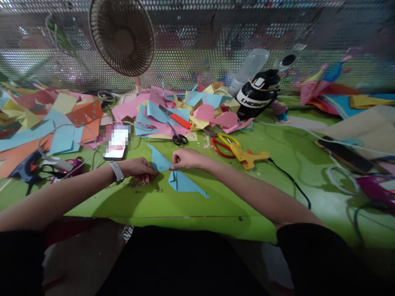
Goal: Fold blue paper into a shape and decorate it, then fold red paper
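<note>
Two pieces of blue fabric or paper lie between my hands on the green table [216,205]. The upper blue piece [160,159] is a pointed shape, its left edge at the fingertips of my left hand [142,169], which are pinched together. My right hand [184,158] has its thumb and finger closed on the right corner of that piece. Just below my right hand lies the lower blue piece [187,183], folded at its left end and tapering to a point at the right.
Beyond my hands are a lit phone [117,142], black scissors [179,139], red-handled pliers [220,148], a yellow glue gun [248,156] and colourful scraps [154,102]. A fan [121,41] and black bottle [257,93] stand behind. Cables cross both sides.
</note>
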`<action>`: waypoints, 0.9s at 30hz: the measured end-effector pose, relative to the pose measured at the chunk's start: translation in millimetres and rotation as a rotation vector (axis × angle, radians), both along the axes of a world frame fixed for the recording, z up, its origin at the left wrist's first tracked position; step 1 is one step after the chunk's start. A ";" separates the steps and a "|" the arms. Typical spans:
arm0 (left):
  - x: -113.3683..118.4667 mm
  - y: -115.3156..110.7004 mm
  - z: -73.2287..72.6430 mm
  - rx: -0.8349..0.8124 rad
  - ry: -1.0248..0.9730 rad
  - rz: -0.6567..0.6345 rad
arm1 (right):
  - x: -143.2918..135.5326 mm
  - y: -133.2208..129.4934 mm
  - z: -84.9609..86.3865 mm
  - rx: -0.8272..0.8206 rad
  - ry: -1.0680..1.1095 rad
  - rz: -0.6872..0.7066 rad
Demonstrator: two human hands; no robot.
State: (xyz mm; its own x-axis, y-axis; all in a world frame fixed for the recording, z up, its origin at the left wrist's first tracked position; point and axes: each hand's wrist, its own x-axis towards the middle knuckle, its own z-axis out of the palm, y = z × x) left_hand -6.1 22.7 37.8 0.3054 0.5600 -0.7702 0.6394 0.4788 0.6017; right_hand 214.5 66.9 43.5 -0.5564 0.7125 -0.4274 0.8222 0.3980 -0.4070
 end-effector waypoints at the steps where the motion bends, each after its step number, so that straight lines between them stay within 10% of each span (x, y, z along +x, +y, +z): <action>1: -0.9 0.1 -0.8 -0.002 -0.005 -0.002 | -0.2 0.1 0.2 0.000 -0.003 0.001; 22: -18.1 -3.7 -1.3 -0.009 0.029 -0.083 | 1.0 2.3 -9.4 -0.014 0.039 -0.019; 27: -26.1 -11.7 6.7 0.276 -0.118 0.022 | 18.8 5.9 -17.6 -0.233 0.414 -0.174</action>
